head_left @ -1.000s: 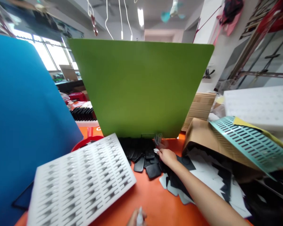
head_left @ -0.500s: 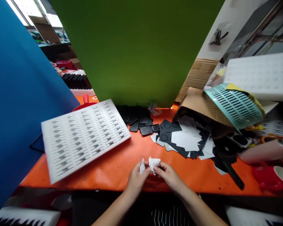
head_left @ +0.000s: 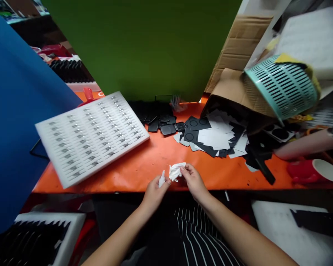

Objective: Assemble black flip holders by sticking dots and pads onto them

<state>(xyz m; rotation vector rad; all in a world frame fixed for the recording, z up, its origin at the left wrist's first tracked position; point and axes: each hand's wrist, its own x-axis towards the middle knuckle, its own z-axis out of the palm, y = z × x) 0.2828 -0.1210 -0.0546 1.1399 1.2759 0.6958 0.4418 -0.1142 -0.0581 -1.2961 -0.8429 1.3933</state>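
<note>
Black fabric with white stripes (head_left: 199, 236) is nearest, at the person's lap. Low on the left, a foam tray (head_left: 77, 227) of black parts.

Hands are over the near edge of the orange counter (head_left: 144, 160), close together but not clasped. Left hand (head_left: 155, 190): fingers closed around a small white bottle (head_left: 162, 180). Right hand (head_left: 193, 181): thumb and fingers pinching a crumpled white tissue (head_left: 175, 171). Left fingertips are right by the tissue's left end; can't tell if touching.

Risks, my read: if the bottle holds liquid and has no cap (can't tell), a tight left grip could squirt it. Tip sits just beside the loose tissue, so a sideways move of either hand could snag it. A slack left grip this near the edge could drop the bottle in the lap.

Orientation: bottle's narrow tip points up-frame, away from the person, leaning slightly right. Long axis runs near-far; pitch toward the camera not readable. Tissue's longer axis is left-right, right end farther out.

Farther out: loose paper sheets (head_left: 215, 138) right of centre, black plates (head_left: 168, 129) left of them, slotted white board (head_left: 133, 120) set at an angle on the left. Green panel (head_left: 144, 48) stands upright behind.
</note>
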